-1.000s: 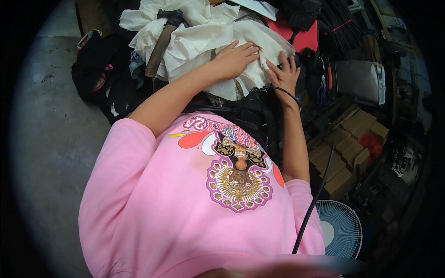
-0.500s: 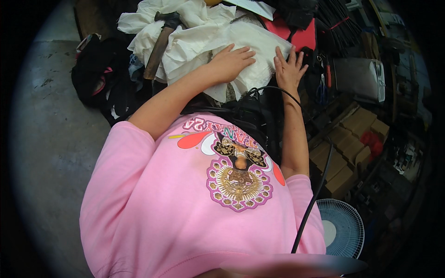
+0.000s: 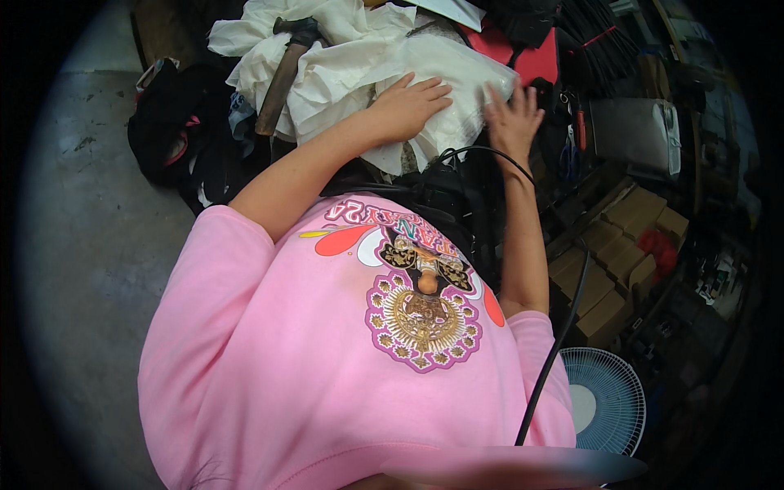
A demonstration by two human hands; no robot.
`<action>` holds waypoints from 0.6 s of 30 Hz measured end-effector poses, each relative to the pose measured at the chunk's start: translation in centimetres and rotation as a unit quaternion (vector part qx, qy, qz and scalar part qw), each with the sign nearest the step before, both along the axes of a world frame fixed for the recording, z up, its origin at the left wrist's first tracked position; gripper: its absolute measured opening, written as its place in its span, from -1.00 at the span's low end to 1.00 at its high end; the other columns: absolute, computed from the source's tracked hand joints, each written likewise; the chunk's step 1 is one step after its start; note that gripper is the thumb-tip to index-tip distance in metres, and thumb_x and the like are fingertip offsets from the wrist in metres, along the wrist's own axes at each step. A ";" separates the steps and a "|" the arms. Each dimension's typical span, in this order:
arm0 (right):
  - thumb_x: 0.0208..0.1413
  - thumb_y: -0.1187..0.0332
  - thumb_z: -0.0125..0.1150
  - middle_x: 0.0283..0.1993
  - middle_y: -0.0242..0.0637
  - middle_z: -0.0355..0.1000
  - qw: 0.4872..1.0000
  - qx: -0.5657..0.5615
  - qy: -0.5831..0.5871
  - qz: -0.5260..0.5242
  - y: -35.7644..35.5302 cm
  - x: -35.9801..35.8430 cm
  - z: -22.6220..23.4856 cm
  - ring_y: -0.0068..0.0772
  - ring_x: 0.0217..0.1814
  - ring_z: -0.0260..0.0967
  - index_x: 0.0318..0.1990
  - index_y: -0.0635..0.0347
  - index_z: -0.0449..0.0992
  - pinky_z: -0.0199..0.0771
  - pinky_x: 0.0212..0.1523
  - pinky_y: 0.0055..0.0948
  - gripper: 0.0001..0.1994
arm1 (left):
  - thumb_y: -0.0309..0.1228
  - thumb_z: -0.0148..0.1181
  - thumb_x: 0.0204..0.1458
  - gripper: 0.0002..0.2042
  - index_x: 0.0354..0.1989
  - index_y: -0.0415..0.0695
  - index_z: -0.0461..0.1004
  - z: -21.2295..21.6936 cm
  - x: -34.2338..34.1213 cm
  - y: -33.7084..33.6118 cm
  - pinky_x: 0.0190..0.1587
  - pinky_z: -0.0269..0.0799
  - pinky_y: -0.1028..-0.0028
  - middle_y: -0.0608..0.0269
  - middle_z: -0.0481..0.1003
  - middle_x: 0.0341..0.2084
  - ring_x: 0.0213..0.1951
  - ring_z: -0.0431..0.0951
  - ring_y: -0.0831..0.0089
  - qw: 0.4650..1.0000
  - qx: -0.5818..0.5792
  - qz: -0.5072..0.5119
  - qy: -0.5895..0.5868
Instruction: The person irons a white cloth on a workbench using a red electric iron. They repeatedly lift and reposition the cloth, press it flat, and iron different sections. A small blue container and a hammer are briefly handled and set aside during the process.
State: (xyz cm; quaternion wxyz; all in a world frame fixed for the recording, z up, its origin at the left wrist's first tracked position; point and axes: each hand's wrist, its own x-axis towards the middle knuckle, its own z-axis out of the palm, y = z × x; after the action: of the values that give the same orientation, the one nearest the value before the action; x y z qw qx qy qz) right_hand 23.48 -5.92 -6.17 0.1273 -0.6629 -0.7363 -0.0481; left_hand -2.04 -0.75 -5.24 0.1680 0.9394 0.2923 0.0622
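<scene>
Crumpled cream-white cloth (image 3: 335,86) is heaped in front of me. My left hand (image 3: 411,108) lies on it with the fingers stretched out, holding nothing. At the cloth's right edge, my right hand (image 3: 513,118) has its fingers spread; their tips are smeared by motion, and I cannot tell whether they touch the cloth. A clear sheet, perhaps plastic, seems to lie over the cloth (image 3: 465,69) between the hands. On the left part of the heap rests a hammer (image 3: 286,75) with a dark head and a wooden handle.
Black fabric items (image 3: 167,131) lie left of the heap. A red piece (image 3: 535,59) sits behind my right hand, with blue-handled scissors (image 3: 568,155) to its right. Cardboard boxes (image 3: 600,269) and a fan (image 3: 608,400) stand at right. A black cable (image 3: 555,351) runs past my right arm.
My right hand has shifted slightly, and its fingers have blurred with motion near the cloth's edge. My left hand stays flat in nearly the same place.
</scene>
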 end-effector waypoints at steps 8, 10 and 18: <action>0.22 -0.11 -0.05 0.48 -0.16 -0.02 0.988 -0.048 -0.105 -0.104 -0.6 0.2 0.8 0.11 0.54 -0.28 0.25 -0.42 0.37 -0.45 0.34 0.48 -0.55 | -0.60 -0.02 -0.04 -0.40 0.29 -0.07 0.26 -0.2 -0.1 -0.1 0.39 -0.07 0.03 0.26 0.15 0.36 0.42 0.04 0.34 1.000 -0.015 0.005 -0.023; 0.22 -0.10 -0.04 0.47 -0.15 -0.01 0.995 0.012 -0.011 -0.100 -1.0 -0.5 0.8 0.10 0.54 -0.26 0.24 -0.42 0.39 -0.44 0.34 0.49 -0.55 | -0.60 -0.02 -0.05 -0.40 0.28 -0.08 0.26 -0.2 0.0 -0.1 0.39 -0.06 0.03 0.26 0.15 0.36 0.42 0.04 0.34 1.000 -0.015 0.006 -0.020; 0.22 -0.10 -0.03 0.45 -0.08 0.02 0.988 -0.035 -0.044 -0.141 -1.1 -0.4 0.3 0.16 0.52 -0.23 0.16 -0.33 0.48 -0.36 0.30 0.52 -0.58 | -0.61 -0.01 -0.05 -0.46 0.21 -0.08 0.34 0.0 -0.1 -0.2 0.38 -0.03 0.04 0.22 0.20 0.33 0.40 0.09 0.30 0.999 -0.027 0.004 -0.047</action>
State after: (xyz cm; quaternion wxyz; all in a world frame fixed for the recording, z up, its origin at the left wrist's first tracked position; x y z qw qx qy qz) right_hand 23.13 -7.00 -5.86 0.0636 -0.7615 -0.6413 -0.0687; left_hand -2.13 -0.92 -5.21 0.2061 0.9294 0.2897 0.0991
